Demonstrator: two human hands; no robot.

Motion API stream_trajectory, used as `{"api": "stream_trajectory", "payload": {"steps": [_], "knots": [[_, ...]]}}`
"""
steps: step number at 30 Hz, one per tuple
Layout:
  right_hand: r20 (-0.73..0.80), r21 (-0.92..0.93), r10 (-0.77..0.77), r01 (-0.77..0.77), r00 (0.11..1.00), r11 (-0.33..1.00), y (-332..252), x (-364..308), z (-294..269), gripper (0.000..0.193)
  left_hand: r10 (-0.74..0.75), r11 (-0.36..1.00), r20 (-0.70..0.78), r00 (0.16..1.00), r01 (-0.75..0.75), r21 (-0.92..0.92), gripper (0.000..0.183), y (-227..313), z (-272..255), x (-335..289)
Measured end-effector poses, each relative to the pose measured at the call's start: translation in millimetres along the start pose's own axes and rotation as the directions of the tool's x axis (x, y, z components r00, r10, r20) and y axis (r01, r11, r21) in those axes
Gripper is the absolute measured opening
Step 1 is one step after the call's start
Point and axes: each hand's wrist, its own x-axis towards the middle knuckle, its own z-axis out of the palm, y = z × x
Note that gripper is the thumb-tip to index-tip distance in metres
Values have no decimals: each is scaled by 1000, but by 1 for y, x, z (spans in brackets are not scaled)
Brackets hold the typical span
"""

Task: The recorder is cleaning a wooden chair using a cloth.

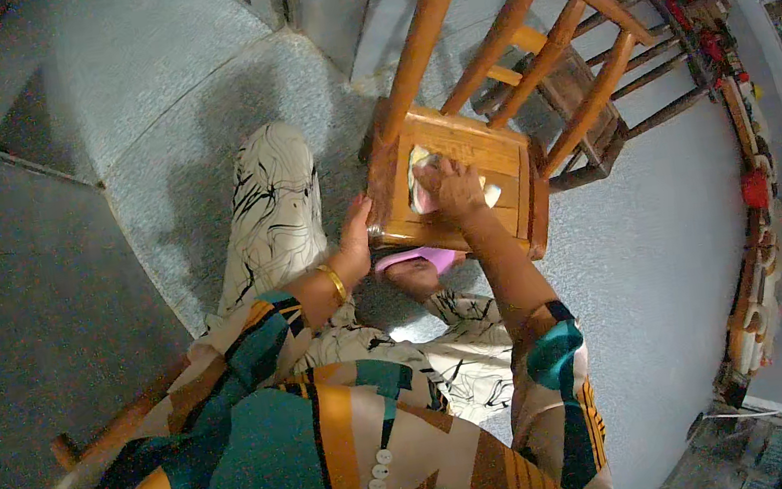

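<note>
A small wooden chair point(506, 202) with a slatted seat and spindle back stands in front of me. My left hand point(356, 238), with a gold bangle at the wrist, grips the near left side of its seat; part of the fingers is hidden by the frame. On the seat, my right hand point(453, 189) presses down with bent fingers on a crumpled, light multicoloured cloth point(419, 167). Bits of the cloth stick out on both sides of the hand.
Behind the chair stands a second, darker wooden chair point(580, 85). A pink slipper point(431, 257) is on my foot below the seat's near edge. Along the right wall runs a long row of assorted items point(760, 280). Grey tiled floor point(626, 331) surrounds me.
</note>
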Motion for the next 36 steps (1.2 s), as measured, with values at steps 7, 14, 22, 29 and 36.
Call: {"api": "stream_trajectory", "payload": {"steps": [7,14,22,29,36], "knots": [[-95,155,-87,101,992,983,-15,-43,-10,40,-87,995,-74,993,83,-46,44,11,9,-5],[-344,168,-150,218,927,961,-16,-44,14,30,-149,989,-122,981,147,-32,45,15,6,-4],[-73,148,90,-79,993,986,-20,-10,25,68,-111,994,-73,991,111,-5,52,3,-3,1],[-108,181,255,-233,961,955,0,40,18,50,-85,995,17,996,86,-48,47,5,-4,0],[31,337,250,-246,968,909,20,62,-6,55,-148,986,-24,989,146,-78,37,-5,-10,4]]}}
